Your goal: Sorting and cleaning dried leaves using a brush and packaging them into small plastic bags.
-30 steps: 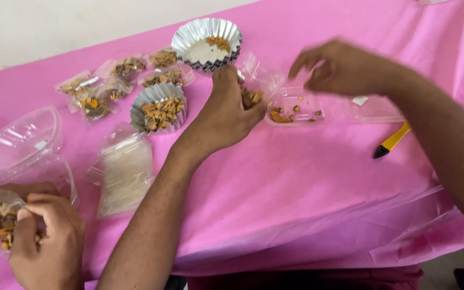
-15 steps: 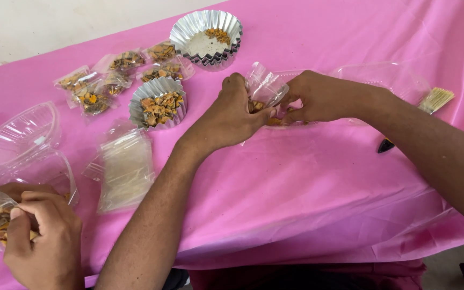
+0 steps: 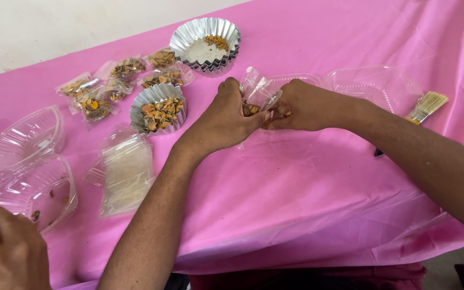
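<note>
Tablecloth (image 3: 307, 204) first: big pink sheet covering everything, wrinkled near the front edge. On it at the left sit two open clear clamshell tubs (image 3: 25, 161), and a third hand (image 3: 6, 252) from somebody else hovers half-curled by the lower one, not gripping anything I can see. Another clear tray (image 3: 377, 86) lies at the right with a paintbrush (image 3: 428, 104) just beside it. Up top there's a foil cup (image 3: 205, 40) with powder and a few chips, plus a smaller foil cup (image 3: 159, 107) full of orange-brown dried bits. A stack of empty bags (image 3: 124, 172) lies flat, and filled packets (image 3: 114, 83) are clustered behind.

Smallest thing: the little clear bag (image 3: 259, 94) between both hands. Left hand (image 3: 224, 121) pinches its side, right hand (image 3: 307, 104) pinches the mouth, both closed on it. Risk as I see it: the plastic's floppy, so a tilted or slipped mouth could scatter chips over the cloth.
</note>
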